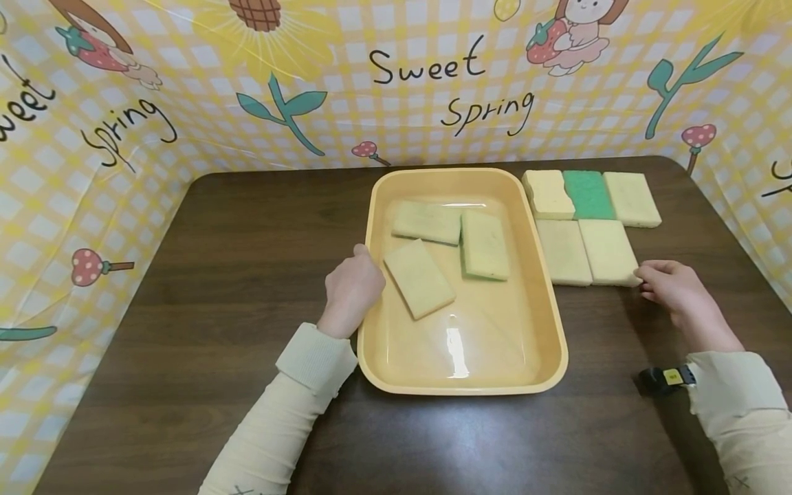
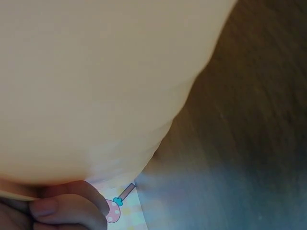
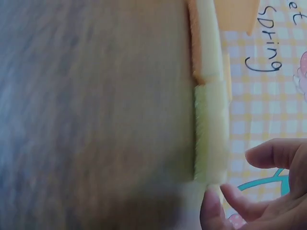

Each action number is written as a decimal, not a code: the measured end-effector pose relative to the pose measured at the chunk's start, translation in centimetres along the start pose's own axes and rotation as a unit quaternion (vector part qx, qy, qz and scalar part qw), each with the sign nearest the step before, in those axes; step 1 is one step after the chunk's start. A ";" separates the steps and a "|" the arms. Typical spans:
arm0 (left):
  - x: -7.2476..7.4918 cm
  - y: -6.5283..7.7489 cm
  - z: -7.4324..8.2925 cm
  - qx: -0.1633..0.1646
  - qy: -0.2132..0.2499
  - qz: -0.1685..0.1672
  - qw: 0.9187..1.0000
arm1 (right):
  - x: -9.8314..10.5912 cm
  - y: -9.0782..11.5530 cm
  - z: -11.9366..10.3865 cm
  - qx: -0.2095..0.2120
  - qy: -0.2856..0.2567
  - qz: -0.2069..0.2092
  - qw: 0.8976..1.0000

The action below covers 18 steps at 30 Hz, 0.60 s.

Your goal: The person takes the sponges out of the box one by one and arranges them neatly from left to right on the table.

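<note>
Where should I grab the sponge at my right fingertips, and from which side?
Probably best by its free right edge, coming from the right: this sponge lies flat, with a neighbouring sponge along its left side and the back row behind it. Your right hand is at its near right corner.

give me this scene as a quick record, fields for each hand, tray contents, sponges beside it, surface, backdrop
left hand: grips the left rim of the yellow tray
right hand: touches the near right corner of the front-row right sponge
tray contents: three pale sponges, lying at different angles
right of tray: five sponges, three behind, two in front; the back middle sponge is green on top
surface: dark wood-look table
backdrop: yellow checked cloth printed "Sweet Spring"
</note>
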State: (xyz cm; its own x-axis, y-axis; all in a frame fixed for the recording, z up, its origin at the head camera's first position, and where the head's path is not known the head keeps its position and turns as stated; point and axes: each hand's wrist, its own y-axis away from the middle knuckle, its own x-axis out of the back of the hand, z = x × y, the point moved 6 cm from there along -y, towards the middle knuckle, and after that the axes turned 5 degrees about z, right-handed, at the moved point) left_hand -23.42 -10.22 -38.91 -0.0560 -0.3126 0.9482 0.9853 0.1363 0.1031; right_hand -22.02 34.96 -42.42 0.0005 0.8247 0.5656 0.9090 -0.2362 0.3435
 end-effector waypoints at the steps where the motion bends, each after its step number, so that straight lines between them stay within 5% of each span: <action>1: 0.0 0.0 0.0 0.000 0.000 0.001 1.000 | 0.1 0.1 -0.2 0.000 0.011 0.011 1.000; 18: 0.0 0.0 0.0 -0.002 0.000 0.010 1.000 | -1.2 3.1 -7.5 0.079 0.013 0.033 0.996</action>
State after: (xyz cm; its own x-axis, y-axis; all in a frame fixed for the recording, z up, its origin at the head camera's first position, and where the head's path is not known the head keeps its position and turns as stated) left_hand -23.40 -10.26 -38.87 -0.0366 -0.3102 0.9500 0.9870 0.1378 0.0830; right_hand -22.34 29.36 -36.42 0.0539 0.7961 0.6028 0.9615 -0.2043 0.1839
